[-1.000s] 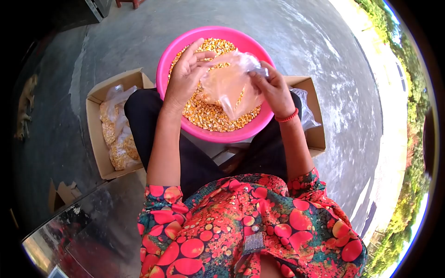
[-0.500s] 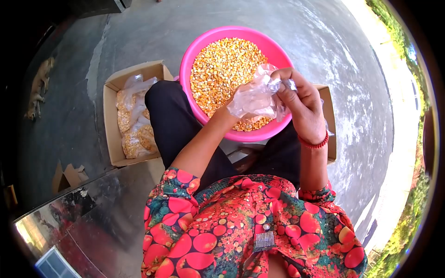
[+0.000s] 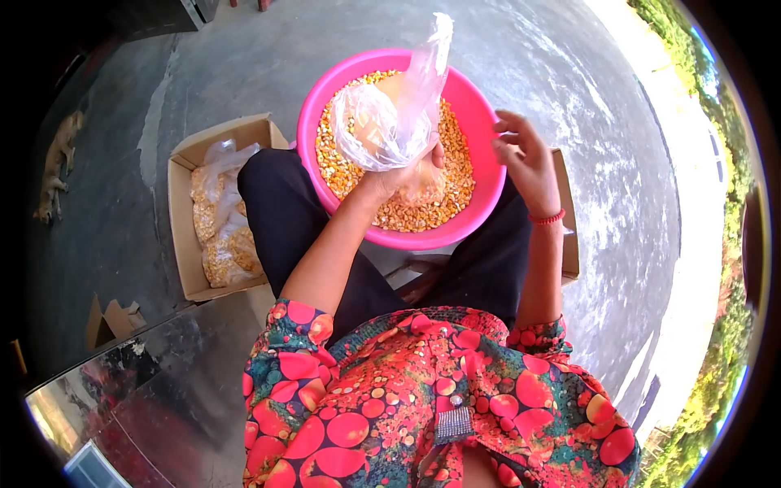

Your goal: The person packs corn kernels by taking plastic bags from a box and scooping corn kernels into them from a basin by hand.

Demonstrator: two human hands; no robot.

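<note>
A pink basin (image 3: 484, 213) of yellow-orange corn kernels (image 3: 465, 167) sits between my knees. My left hand (image 3: 404, 172) is closed on a clear plastic bag (image 3: 381, 130) over the kernels. The bag is bunched and partly hides my fingers; its long loose end stands up past the basin's far rim. Another bit of clear film shows below the hand, over the kernels. My right hand (image 3: 527, 161) hangs at the basin's right rim, apart from the bag, with bent fingers spread and nothing visible in them.
On the left, a cardboard box (image 3: 181, 236) holds clear bags of corn (image 3: 213, 195). Another cardboard box (image 3: 567, 215) stands partly hidden by my right arm. An animal (image 3: 58, 163) lies on the concrete floor (image 3: 602, 114) at far left. Cardboard scraps (image 3: 116, 320) lie lower left.
My right hand has let go of the bag and moved off to the right. The bag in my left hand has shifted left, with its loose end now upward.
</note>
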